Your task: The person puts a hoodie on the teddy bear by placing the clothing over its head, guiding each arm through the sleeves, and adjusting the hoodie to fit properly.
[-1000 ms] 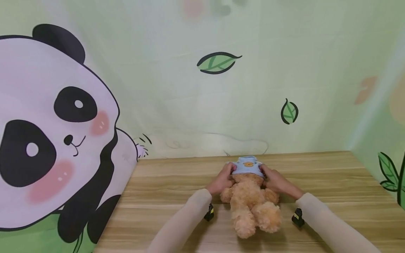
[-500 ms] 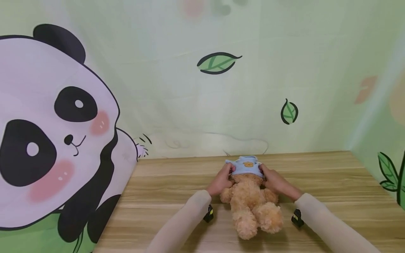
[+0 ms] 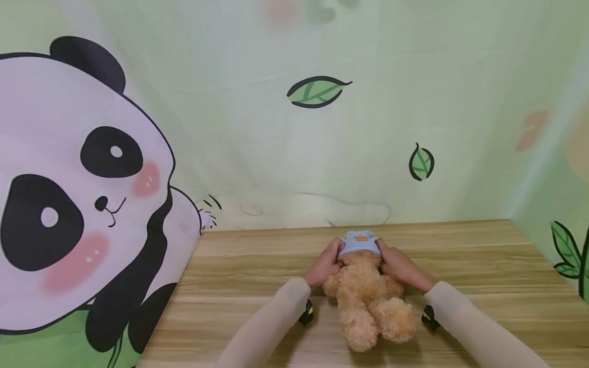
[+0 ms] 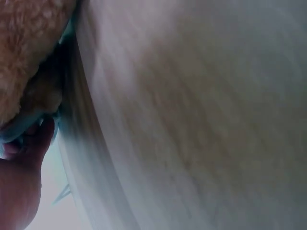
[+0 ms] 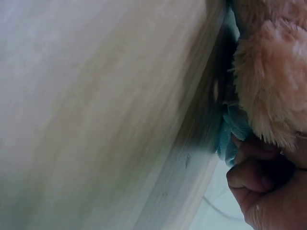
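A light brown teddy bear [image 3: 363,286] lies on the wooden table with its legs toward me. Light blue doll clothing [image 3: 358,246] with a small orange animal print covers its far end, so the bear's head is hidden. My left hand [image 3: 324,261] grips the left edge of this clothing, and my right hand [image 3: 399,261] grips the right edge. In the left wrist view, the thumb [image 4: 42,141] presses against blue cloth beside the brown fur [image 4: 26,45]. Curled fingers [image 5: 247,177] sit by the blue cloth [image 5: 235,125] in the right wrist view.
The wooden table [image 3: 239,276] runs back to a pale green printed backdrop [image 3: 239,133]. A large panda picture [image 3: 87,179] covers its left side. Small black wrist devices [image 3: 306,313] hang under both sleeves.
Both hands have drawn the blue clothing slightly toward me and inward. A loose blue corner by the left hand no longer shows. The bear's legs have shifted a little nearer and to the right.
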Demonstrator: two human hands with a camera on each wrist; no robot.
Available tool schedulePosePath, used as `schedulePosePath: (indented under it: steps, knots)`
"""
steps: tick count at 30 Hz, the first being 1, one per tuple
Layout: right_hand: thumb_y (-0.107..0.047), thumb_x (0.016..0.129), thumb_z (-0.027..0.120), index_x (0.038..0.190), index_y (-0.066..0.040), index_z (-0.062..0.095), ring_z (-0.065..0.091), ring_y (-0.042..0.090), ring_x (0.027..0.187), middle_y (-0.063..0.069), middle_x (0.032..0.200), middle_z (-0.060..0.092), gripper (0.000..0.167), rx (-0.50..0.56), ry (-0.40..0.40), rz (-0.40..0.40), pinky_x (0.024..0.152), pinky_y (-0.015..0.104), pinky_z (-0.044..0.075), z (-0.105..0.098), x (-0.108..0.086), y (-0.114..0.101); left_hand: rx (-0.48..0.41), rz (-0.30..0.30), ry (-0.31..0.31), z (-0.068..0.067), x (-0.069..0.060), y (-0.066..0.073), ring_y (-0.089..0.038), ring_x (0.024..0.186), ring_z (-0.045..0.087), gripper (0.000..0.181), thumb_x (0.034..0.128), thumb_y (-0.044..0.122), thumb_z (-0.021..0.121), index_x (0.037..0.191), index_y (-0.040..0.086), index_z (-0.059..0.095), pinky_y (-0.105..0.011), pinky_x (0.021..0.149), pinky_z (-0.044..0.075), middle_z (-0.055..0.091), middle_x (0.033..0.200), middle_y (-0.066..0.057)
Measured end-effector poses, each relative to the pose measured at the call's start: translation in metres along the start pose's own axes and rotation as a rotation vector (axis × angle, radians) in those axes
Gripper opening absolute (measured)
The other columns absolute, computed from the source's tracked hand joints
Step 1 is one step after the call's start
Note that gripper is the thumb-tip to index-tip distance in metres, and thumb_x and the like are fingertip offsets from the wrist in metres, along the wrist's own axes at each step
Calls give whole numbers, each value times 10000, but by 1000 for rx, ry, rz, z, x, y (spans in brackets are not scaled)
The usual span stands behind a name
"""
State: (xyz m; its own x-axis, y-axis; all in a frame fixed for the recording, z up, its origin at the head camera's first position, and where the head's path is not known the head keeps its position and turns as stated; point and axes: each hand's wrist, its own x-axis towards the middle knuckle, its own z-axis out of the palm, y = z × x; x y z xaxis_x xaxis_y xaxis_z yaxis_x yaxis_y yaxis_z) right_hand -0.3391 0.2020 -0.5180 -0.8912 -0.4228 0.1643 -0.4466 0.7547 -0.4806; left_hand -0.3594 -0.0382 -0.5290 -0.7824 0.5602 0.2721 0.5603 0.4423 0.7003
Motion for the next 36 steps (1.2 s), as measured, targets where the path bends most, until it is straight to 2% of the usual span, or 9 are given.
schedulePosePath:
  steps: [6, 12, 16, 19, 22, 26, 29, 32, 36]
  knots:
    - [-32, 856, 542, 1338, 94, 373, 641, 335, 680, 235, 823, 654, 527, -69, 34, 62, 548, 403, 455, 4, 1, -5, 53, -8, 72, 3, -1, 5, -169, 880, 407, 265, 843, -99, 557, 982, 46, 383, -253, 776, 338, 379, 898, -44]
    - [-29, 794, 559, 1199, 38, 552, 667, 402, 773, 230, 891, 689, 411, -87, 146, 79, 603, 488, 500, 9, 0, -7, 153, 19, 149, 6, -1, 7, -162, 806, 420, 295, 754, -125, 554, 938, 65, 424, -236, 722, 347, 422, 827, -32]
    - [-39, 782, 577, 1138, 11, 615, 676, 396, 793, 208, 915, 708, 361, -73, 195, 84, 633, 495, 517, 7, -2, -9, 206, 2, 178, 3, 0, 10, -142, 766, 416, 306, 723, -87, 610, 923, 75, 444, -222, 679, 334, 434, 806, -16]
    - [-70, 823, 603, 1008, -26, 594, 634, 308, 696, 154, 815, 665, 190, -49, 158, 82, 580, 415, 472, 1, -4, -11, 198, -42, 156, -4, -1, 11, -126, 758, 424, 302, 736, -44, 656, 938, 77, 466, -219, 669, 340, 473, 822, -23]
    - [-135, 868, 635, 920, -94, 574, 521, 185, 611, 55, 740, 594, 90, -29, 112, 89, 556, 318, 383, -6, -9, -14, 151, -83, 99, -12, -4, 11, -108, 776, 473, 268, 770, -30, 658, 958, 68, 495, -204, 687, 395, 536, 863, -48]
    - [-247, 881, 669, 813, -139, 578, 425, 132, 592, 3, 714, 533, 157, -64, 141, 79, 556, 286, 333, -11, -12, -19, 82, -168, 38, -26, -7, 18, -120, 806, 578, 197, 837, 47, 661, 998, 77, 551, -222, 721, 480, 620, 938, -77]
    - [-241, 876, 678, 845, -107, 587, 472, 133, 621, 18, 741, 564, 165, -61, 181, 48, 565, 296, 377, -11, -12, -23, 65, -244, 11, -34, -8, 30, -168, 863, 644, 225, 887, 206, 676, 1061, 97, 582, -266, 751, 519, 666, 1015, -96]
    - [-183, 864, 692, 962, -82, 574, 538, 123, 649, 21, 779, 624, 183, 1, 205, 30, 589, 299, 432, -7, -12, -26, 66, -301, -27, -38, -9, 41, -224, 1001, 653, 407, 890, 355, 677, 1198, 110, 575, -318, 828, 533, 668, 1139, -129]
    - [-167, 861, 716, 1007, -87, 550, 555, 98, 625, 7, 757, 645, 236, 59, 254, 6, 586, 288, 445, -3, -10, -29, 115, -319, -59, -38, -11, 48, -268, 1179, 583, 579, 891, 408, 670, 1363, 116, 507, -385, 944, 505, 584, 1311, -140]
